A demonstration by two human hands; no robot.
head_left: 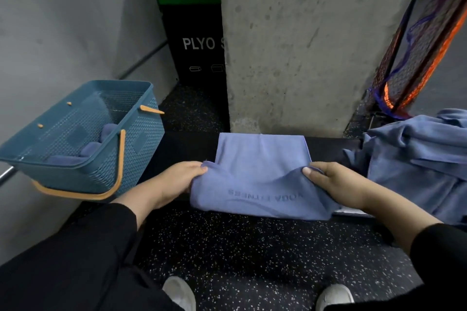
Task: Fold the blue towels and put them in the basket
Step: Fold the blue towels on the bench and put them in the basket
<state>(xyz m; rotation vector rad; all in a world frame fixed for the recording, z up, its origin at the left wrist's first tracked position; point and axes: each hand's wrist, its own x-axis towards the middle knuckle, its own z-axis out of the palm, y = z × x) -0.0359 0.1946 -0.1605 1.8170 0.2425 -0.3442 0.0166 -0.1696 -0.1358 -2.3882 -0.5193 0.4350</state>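
A blue basket holding rolled towels sits at left. The left hand and right hand each pinch a side of a blue towel spread on the dark surface; unfolded towels lie heaped at right.

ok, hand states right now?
Left hand: pinching the left edge of the blue cloth towel.
Right hand: gripping the same towel's right edge.
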